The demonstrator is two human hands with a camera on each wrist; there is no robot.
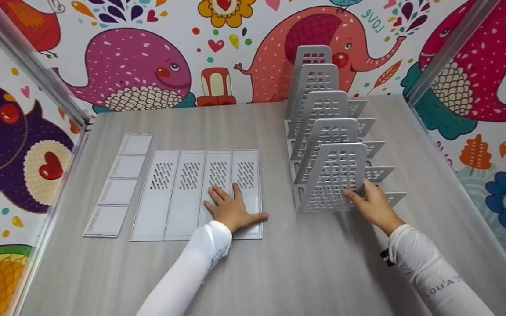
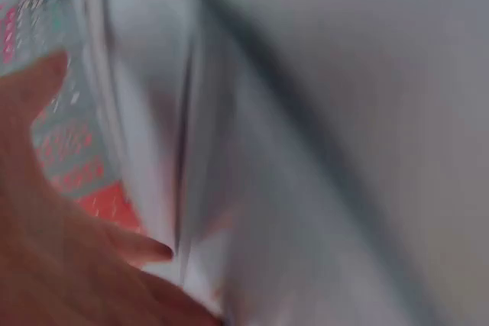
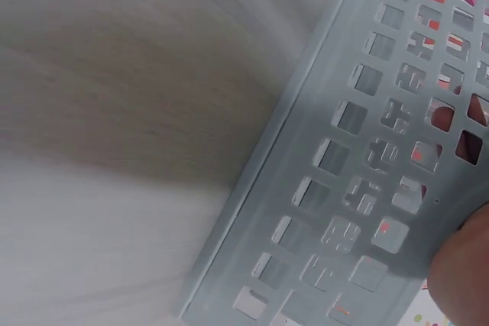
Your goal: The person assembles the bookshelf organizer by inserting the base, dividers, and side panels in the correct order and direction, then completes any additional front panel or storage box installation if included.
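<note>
A grey rack (image 1: 334, 151) of several upright perforated dividers stands on the right side of the table. My right hand (image 1: 377, 205) pinches the right edge of its front divider, thumb on the near face. In the right wrist view the perforated divider (image 3: 344, 181) fills the right side, with the thumb (image 3: 466, 265) against it and a fingertip visible through the holes. My left hand (image 1: 232, 211), fingers spread, lies over the right part of a flat pale panel (image 1: 182, 215) with slotted patches. The left wrist view is blurred; left fingers (image 2: 114, 242) lie near pale edges.
A narrow pale strip (image 1: 114, 191) divided into sections lies left of the flat panel. The grey wood-grain table (image 1: 270, 272) runs back to a wall (image 1: 147, 66) with cartoon animals. Metal posts (image 1: 450, 52) rise at the back corners.
</note>
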